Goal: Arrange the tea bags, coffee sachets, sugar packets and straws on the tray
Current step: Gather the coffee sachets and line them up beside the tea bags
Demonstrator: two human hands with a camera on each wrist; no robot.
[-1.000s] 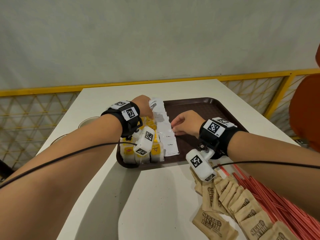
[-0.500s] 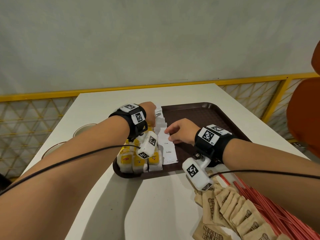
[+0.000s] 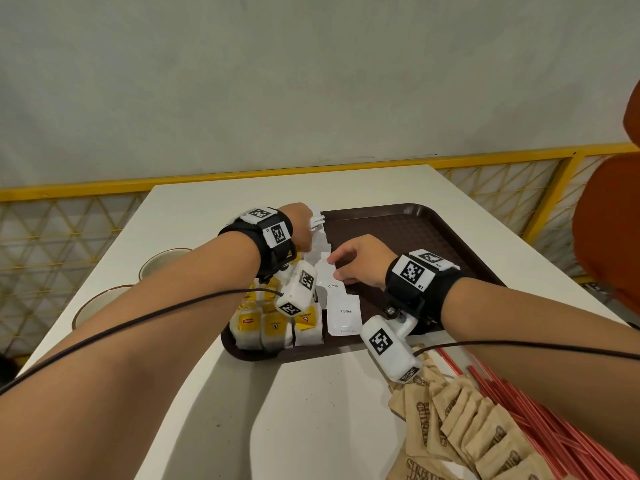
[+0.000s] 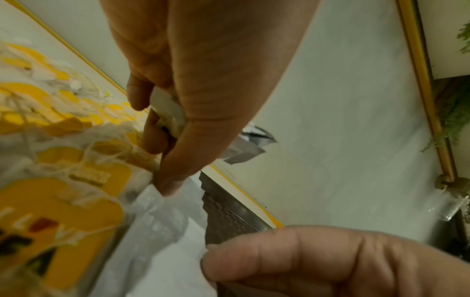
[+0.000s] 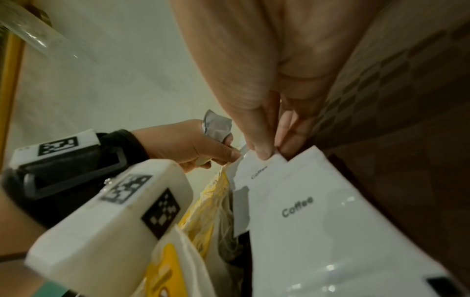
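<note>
A brown tray lies on the white table. Yellow-tagged tea bags are packed along its left side, and white coffee sachets lie beside them in an overlapping row. My left hand grips a small bundle of sachets at the far end of the row, its forefinger pointing down onto the row. My right hand pinches the top edge of one sachet in the row. Brown sugar packets and red straws lie on the table at the near right.
Two bowls stand on the table to the left of the tray. A yellow railing runs behind the table, and an orange chair stands at the right. The tray's right half is bare.
Both hands have stayed at the sachet row with only small shifts; my head view has dipped slightly toward the table.
</note>
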